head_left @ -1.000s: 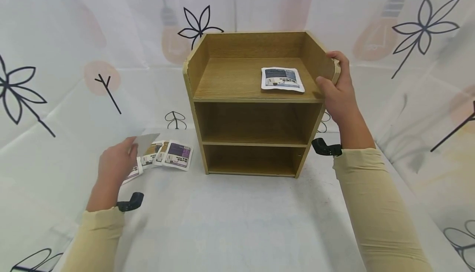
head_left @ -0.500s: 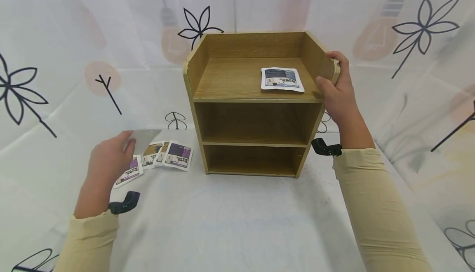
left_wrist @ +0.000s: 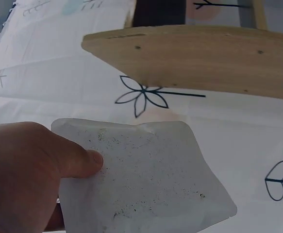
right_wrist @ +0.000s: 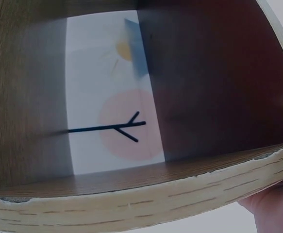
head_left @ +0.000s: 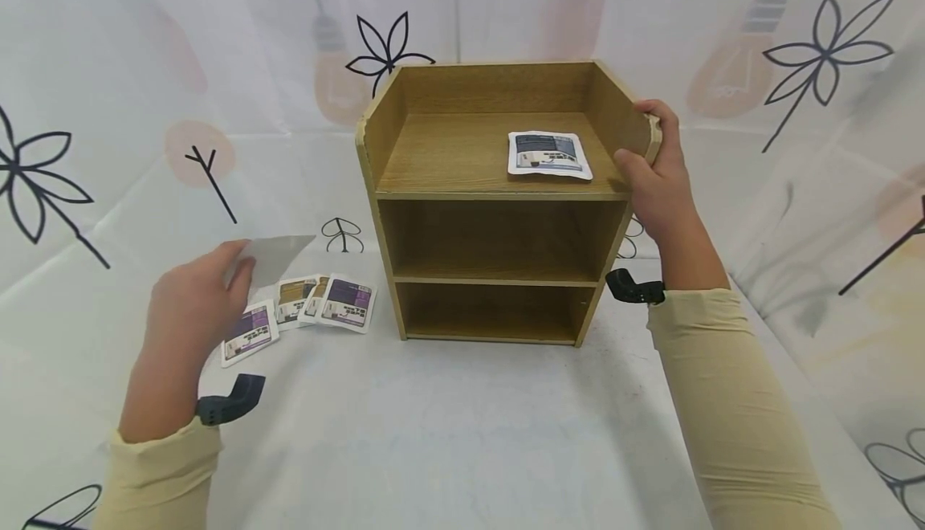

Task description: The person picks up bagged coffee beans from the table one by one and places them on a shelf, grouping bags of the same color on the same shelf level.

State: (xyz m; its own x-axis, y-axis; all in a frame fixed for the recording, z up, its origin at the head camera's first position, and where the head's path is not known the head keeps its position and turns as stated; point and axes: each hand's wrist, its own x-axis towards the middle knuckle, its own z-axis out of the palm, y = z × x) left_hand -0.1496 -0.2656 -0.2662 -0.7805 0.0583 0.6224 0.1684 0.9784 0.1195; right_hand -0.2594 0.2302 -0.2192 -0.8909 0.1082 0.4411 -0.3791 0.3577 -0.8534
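My left hand (head_left: 189,305) pinches a flat sachet (head_left: 273,258) by its edge, above the table's left side. Its plain pale back fills the lower part of the left wrist view, with the thumb pressed on the sachet (left_wrist: 146,174). My right hand (head_left: 659,185) grips the right side panel of a small wooden shelf unit (head_left: 448,148). One blue-and-white sachet (head_left: 549,155) lies face up on the unit's top board. To the unit's left, several printed sachets (head_left: 347,303) overlap on the table. A purple-labelled sachet (head_left: 249,333) lies nearest the left hand, partly covered by it.
The unit's middle compartment (head_left: 499,241) and bottom compartment (head_left: 499,311) face me. A white cloth covers the table (head_left: 433,426). Behind and at both sides hangs a printed white backdrop (head_left: 275,48) with flower and bulb drawings.
My left hand has lifted the sachet upward and drawn back to the left, uncovering more of the purple-labelled sachet. The right hand and the shelf unit have stayed in place.
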